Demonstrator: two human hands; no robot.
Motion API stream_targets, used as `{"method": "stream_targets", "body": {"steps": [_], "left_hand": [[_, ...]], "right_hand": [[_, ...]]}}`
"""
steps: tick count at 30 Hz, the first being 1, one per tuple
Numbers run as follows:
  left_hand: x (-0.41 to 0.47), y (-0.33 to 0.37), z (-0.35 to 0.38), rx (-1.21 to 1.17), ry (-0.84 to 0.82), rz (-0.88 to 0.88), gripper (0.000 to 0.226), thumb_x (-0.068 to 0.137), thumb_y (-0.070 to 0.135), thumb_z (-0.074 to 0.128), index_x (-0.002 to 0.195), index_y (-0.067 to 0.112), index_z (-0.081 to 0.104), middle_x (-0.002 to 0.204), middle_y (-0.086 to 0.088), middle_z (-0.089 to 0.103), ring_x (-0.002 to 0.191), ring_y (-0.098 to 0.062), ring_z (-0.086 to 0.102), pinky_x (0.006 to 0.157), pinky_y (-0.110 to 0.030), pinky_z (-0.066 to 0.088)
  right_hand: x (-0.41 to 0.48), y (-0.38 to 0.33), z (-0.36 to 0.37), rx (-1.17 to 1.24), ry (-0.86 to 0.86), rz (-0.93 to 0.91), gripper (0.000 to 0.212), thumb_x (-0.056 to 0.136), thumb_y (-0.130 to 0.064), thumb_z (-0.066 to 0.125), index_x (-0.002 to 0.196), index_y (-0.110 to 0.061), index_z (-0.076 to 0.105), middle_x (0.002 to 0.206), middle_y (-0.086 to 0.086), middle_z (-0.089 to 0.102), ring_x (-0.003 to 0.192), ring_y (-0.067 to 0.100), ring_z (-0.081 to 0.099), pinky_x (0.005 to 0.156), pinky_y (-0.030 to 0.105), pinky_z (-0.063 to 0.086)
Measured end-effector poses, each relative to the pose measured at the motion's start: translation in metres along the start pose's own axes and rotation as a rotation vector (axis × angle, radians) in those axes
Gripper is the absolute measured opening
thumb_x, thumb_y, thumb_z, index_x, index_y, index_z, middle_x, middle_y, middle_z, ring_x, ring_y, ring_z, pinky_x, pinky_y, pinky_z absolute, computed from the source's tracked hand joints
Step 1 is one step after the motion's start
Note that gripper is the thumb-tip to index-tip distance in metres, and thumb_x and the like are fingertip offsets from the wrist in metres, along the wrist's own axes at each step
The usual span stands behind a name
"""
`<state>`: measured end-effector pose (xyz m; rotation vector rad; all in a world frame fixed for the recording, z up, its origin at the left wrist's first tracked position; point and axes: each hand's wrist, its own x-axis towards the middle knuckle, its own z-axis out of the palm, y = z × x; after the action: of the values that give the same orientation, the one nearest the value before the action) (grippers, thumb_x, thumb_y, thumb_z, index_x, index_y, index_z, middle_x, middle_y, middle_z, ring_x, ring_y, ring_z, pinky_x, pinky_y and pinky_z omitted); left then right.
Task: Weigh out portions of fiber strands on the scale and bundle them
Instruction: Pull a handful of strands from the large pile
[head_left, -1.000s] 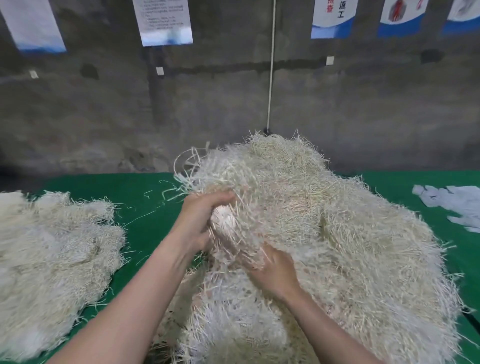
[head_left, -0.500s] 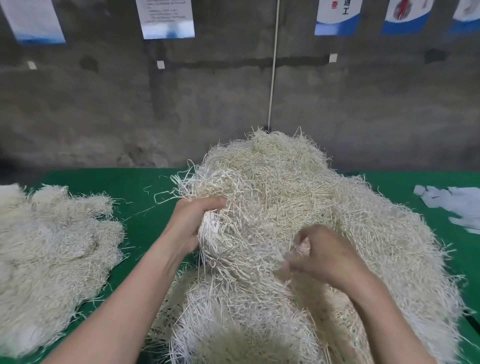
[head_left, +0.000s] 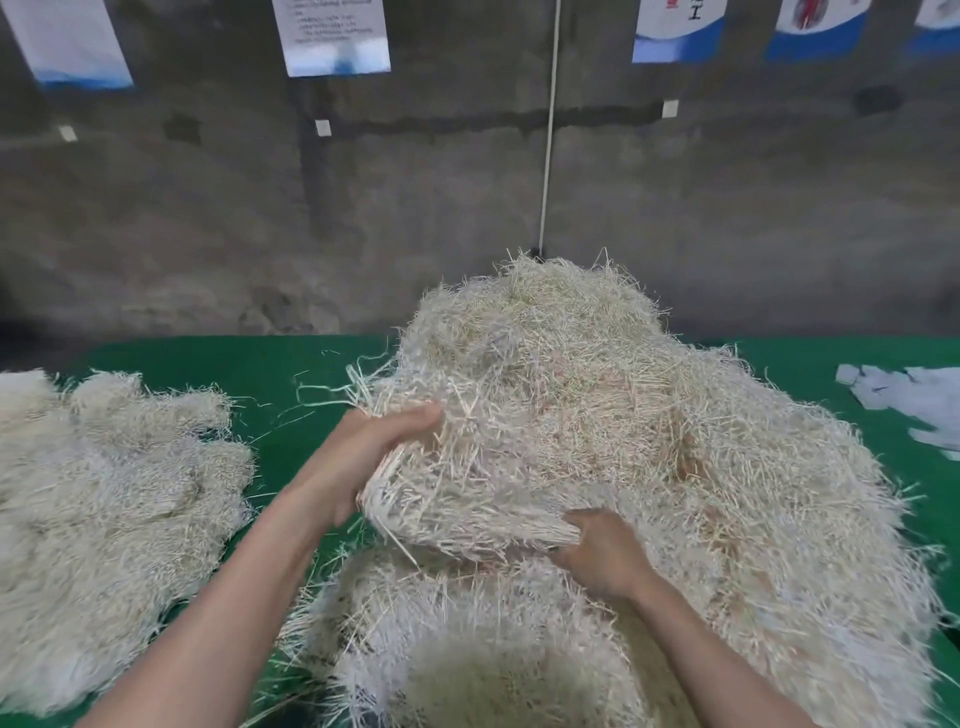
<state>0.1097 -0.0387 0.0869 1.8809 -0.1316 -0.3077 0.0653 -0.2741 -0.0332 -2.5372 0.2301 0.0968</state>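
A big heap of pale fiber strands (head_left: 649, 415) covers the middle and right of the green table (head_left: 249, 374). A thick wad of strands (head_left: 467, 488) is lifted off the heap's near left side. My left hand (head_left: 363, 452) grips the wad's left end, thumb on top. My right hand (head_left: 602, 551) grips the wad's lower right edge, fingers buried in the strands. A lower mound of strands (head_left: 467, 649) lies under my hands. No scale is in view.
A second flat pile of strands (head_left: 104, 509) lies on the left of the table. White paper or cloth pieces (head_left: 914, 400) sit at the far right. A grey wall (head_left: 467, 182) with hanging notices and a white cord (head_left: 548, 130) stands behind the table.
My right hand dropped from the top of the heap to the wad's lower edge and took hold. My left hand kept its grip and the wad has pulled away from the heap.
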Motion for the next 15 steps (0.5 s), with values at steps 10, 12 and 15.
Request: {"method": "stream_targets", "body": {"steps": [10, 12, 15], "left_hand": [[0.02, -0.052, 0.082, 1.202, -0.317, -0.029, 0.067, 0.073, 0.072, 0.056, 0.118, 0.023, 0.059, 0.138, 0.008, 0.042, 0.125, -0.018, 0.042, 0.105, -0.035, 0.036], [0.026, -0.052, 0.079, 1.236, -0.113, 0.157, 0.016, 0.086, 0.033, 0.054, 0.08, 0.019, 0.058, 0.103, 0.008, 0.054, 0.095, -0.012, 0.055, 0.083, -0.023, 0.05], [0.04, -0.04, 0.057, 1.218, 0.231, 0.452, 0.01, 0.084, 0.009, 0.046, 0.081, 0.013, 0.056, 0.088, 0.001, 0.054, 0.079, -0.012, 0.052, 0.072, -0.021, 0.049]], "right_hand": [[-0.008, -0.02, -0.021, 0.529, 0.199, -0.108, 0.064, 0.076, 0.01, 0.06, 0.125, -0.028, 0.044, 0.145, 0.002, 0.037, 0.056, 0.004, 0.059, 0.044, 0.015, 0.044], [-0.016, -0.014, -0.018, 0.4, 0.221, -0.173, 0.053, 0.08, 0.003, 0.062, 0.119, -0.029, 0.043, 0.142, -0.001, 0.041, 0.075, 0.002, 0.063, 0.061, 0.021, 0.054], [-0.02, 0.005, 0.0, 0.074, 0.138, -0.186, 0.055, 0.089, -0.014, 0.057, 0.137, -0.031, 0.037, 0.15, -0.006, 0.031, 0.129, 0.005, 0.041, 0.106, 0.021, 0.021]]}}
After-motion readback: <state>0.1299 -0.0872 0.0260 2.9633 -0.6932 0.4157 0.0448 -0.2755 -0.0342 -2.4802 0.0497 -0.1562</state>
